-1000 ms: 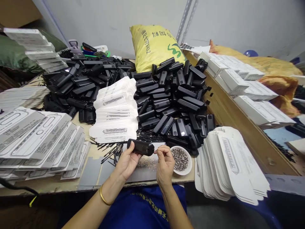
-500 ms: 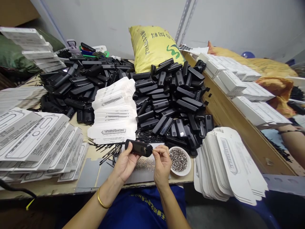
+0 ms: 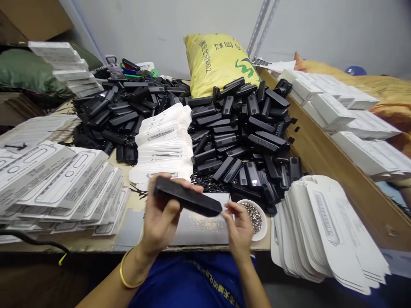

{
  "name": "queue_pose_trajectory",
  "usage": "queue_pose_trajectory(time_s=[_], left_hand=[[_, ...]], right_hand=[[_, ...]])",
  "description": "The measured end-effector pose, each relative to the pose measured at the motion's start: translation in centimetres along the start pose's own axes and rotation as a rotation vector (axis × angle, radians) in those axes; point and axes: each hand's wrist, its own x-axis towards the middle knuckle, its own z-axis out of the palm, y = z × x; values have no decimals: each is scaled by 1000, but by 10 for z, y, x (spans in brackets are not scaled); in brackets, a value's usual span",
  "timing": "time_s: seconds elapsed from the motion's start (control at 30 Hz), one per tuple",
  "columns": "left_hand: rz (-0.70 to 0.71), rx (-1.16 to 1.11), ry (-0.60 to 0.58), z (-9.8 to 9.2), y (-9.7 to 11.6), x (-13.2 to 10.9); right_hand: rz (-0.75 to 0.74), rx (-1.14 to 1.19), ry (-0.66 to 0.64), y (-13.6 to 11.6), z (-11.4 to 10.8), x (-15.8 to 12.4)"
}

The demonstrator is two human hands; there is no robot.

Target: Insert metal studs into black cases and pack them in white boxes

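Raised over the front of the table, a long black plastic housing (image 3: 188,196) lies tilted in my left hand (image 3: 162,218), thumb on the near side and fingers behind. My right hand (image 3: 239,224) is closed in a pinch right at the housing's right-hand end; whatever its fingertips hold is too small to make out. Beneath the housing is a pale sheet (image 3: 192,235) with tiny beige bits (image 3: 205,223) scattered on it. Beside my right hand stands a white bowl (image 3: 263,229) of small shiny metal parts (image 3: 255,216).
A large heap of similar black housings (image 3: 221,141) fills the back. Flat white cartons (image 3: 165,149) are stacked mid-table, more cartons (image 3: 321,231) at the right edge and printed boxes (image 3: 64,184) at left. A yellow sack (image 3: 221,64) stands behind; a wooden board (image 3: 337,171) borders the right.
The housing has turned to show another side and now slants down to the right. My left hand has rolled with it, and the view has shifted slightly left.
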Motion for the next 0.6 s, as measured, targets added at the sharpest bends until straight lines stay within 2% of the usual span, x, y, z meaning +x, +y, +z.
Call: queue_pose_trajectory(time_s=[0.07,0.13,0.17,0.23,0.3,0.37,0.43,0.5,0.57,0.6], left_hand=[[78,284,-217,-3,-11,0],[49,554,-310,2,-26,8],[20,647,-303,7,-33,15],[-48,701,-218,20,-45,35],[-116,640,-158,32,-51,56],[-146,568,-126,35,-51,70],[-138,520,-90,21,-44,74],[-119,471,-19,-6,-32,70],[-91,419,82,-38,-17,64],[-81,390,130,-53,-10,61]], right_hand=[[35,-22,128,1,-12,4],[18,-101,168,0,-21,10],[-7,-152,156,-1,-24,13],[-49,-230,122,-6,-26,23],[-59,-280,85,-13,-23,32],[-90,-345,-9,-18,-11,40],[-185,-423,-152,-18,11,46],[-293,-503,-300,-14,44,48],[-309,-664,-476,-7,82,48],[-270,-771,-549,-3,101,48]])
